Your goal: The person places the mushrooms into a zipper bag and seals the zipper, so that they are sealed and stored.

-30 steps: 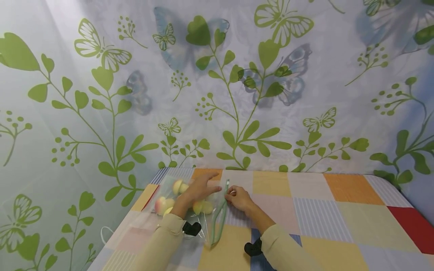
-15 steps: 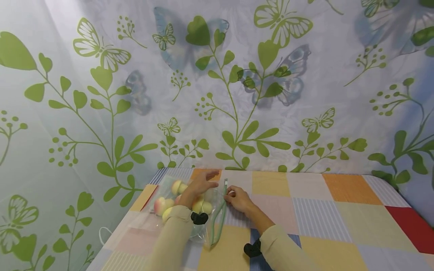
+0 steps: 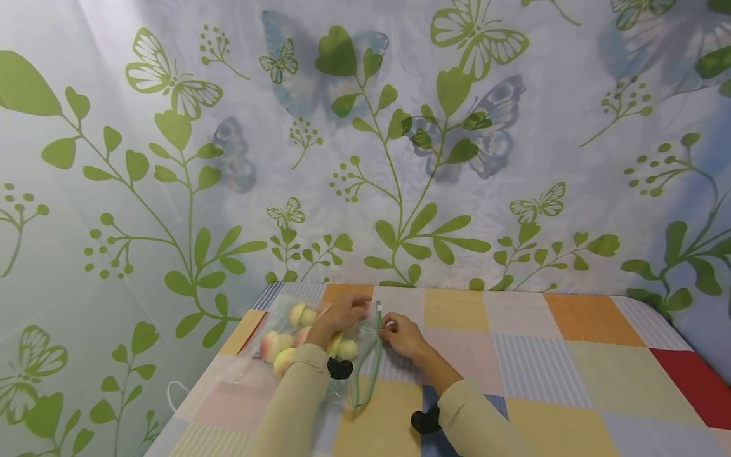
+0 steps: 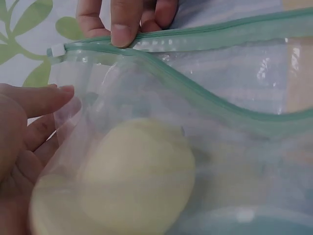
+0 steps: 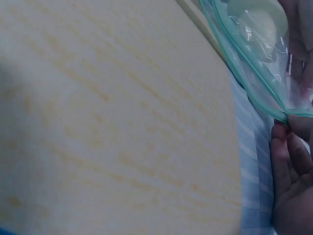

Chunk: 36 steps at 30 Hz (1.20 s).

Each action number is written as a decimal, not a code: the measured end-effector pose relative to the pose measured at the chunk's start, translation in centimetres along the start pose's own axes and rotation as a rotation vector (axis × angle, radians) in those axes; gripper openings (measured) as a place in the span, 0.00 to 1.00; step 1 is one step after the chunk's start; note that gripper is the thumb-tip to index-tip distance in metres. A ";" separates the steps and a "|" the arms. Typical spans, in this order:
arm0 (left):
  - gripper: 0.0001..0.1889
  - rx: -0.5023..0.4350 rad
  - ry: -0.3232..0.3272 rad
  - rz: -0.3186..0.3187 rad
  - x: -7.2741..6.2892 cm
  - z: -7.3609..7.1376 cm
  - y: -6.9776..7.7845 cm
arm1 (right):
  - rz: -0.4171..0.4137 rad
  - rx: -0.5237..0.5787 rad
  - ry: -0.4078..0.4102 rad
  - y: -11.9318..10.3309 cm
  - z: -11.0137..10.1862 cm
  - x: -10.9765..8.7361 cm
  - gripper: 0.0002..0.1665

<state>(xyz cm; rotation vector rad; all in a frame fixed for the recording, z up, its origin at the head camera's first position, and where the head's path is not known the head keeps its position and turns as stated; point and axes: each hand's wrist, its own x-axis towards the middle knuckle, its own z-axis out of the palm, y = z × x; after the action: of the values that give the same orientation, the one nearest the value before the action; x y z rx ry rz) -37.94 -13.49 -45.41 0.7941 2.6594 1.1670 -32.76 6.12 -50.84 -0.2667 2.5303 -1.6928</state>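
A clear zip bag [image 3: 374,371] with a green zip lies on the left of the table, several yellow and reddish mushroom-shaped pieces [image 3: 274,346] inside. My right hand [image 3: 402,333] pinches the green zip [image 4: 93,45] near its end, thumb on top, beside a small white slider [image 4: 58,50]. Below that corner, my left hand [image 4: 24,127] pinches the bag's clear side edge between thumb and fingers. Past the right hand the two zip strips part into a gap. A pale round piece [image 4: 142,166] shows through the plastic. In the head view the left arm covers part of the bag.
A patchwork cloth [image 3: 542,374] covers the table. Behind it hangs a curtain [image 3: 365,158] printed with leaves and butterflies. A white cord [image 3: 174,393] curves beside the table's left edge. Black bands [image 3: 425,419] sit at the wrists.
My left hand has come in to the right and its fingers have closed on the bag's edge. The zip's far end has tipped slightly left. My right hand stays in place.
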 end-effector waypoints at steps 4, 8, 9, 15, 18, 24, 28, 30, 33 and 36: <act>0.19 0.002 0.029 -0.032 0.2 0.3 0.0 | 0.020 0.002 -0.008 0.0 -0.1 0.0 0.04; 0.16 0.048 0.072 -0.059 0.4 0.6 0.1 | 0.035 0.056 -0.039 -0.1 -0.3 0.1 0.08; 0.15 0.056 0.084 -0.058 0.5 0.6 0.1 | 0.041 0.077 -0.044 -0.1 -0.4 0.2 0.09; 0.09 0.077 0.105 -0.066 0.7 0.7 0.5 | 0.034 0.106 0.026 -1.2 -0.9 1.3 0.16; 0.08 0.080 0.090 -0.075 0.8 0.7 0.8 | 0.017 0.102 0.077 -1.9 -1.0 1.8 0.17; 0.07 0.071 0.071 -0.065 0.7 0.5 1.0 | -0.011 0.053 0.118 -2.2 -0.7 2.3 0.16; 0.05 0.052 0.058 -0.046 0.8 0.3 1.0 | -0.032 0.012 0.141 -1.9 -0.2 2.5 0.15; 0.05 0.049 0.060 -0.051 0.8 0.3 1.0 | -0.041 0.002 0.148 -1.8 -0.1 2.6 0.14; 0.05 0.062 0.078 -0.053 1.0 0.3 1.0 | -0.057 -0.013 0.153 -1.9 0.0 2.5 0.14; 0.06 0.086 0.100 -0.041 1.1 0.2 1.3 | -0.057 -0.034 0.152 -2.0 0.0 2.4 0.13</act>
<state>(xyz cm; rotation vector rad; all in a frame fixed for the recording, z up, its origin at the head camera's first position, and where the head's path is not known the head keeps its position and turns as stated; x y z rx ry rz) -38.28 -12.05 -44.55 0.7086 2.8107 1.1176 -34.88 4.96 -48.90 -0.2219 2.6864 -1.7544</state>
